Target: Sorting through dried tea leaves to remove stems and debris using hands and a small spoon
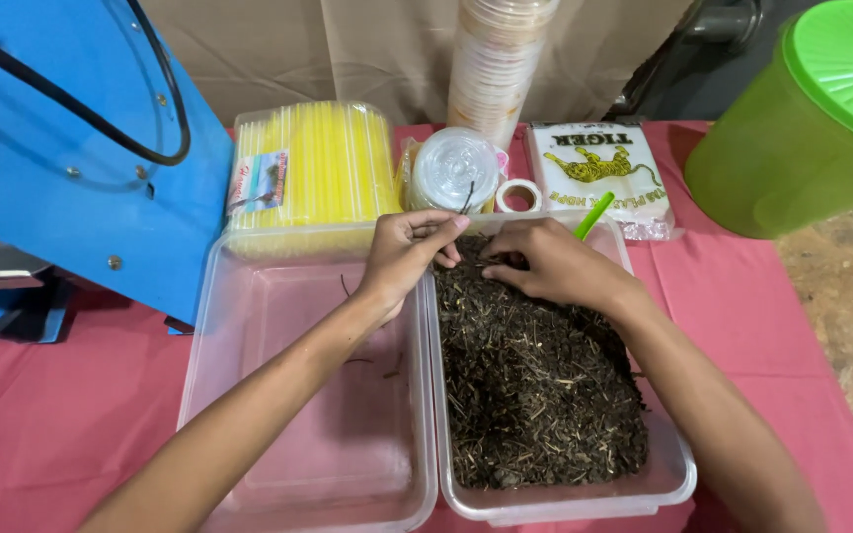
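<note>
Table w/ a pink-red cloth (71,415), beige curtain behind, bare concrete floor off to the right. Two clear plastic tubs sit side by side, touching. Right tub (668,474) is packed w/ dried dark tea leaves (535,385), lots of stems in it. Left tub (249,395) is nearly bare, just a few stray stems.

Left hand (409,252) hangs over the seam btwn the tubs, fingers curled in narrow, pinching a thin dark stem (468,195) that sticks up past the fingertips. Right hand (550,262) lies flat-ish on the leaves at the far end, fingers bent and dug into the pile; can't tell if it's got anything.

Behind: pack of yellow straws (313,163), stack of plastic cups (496,59), green lidded jug (802,128), blue machine (61,138)
</note>
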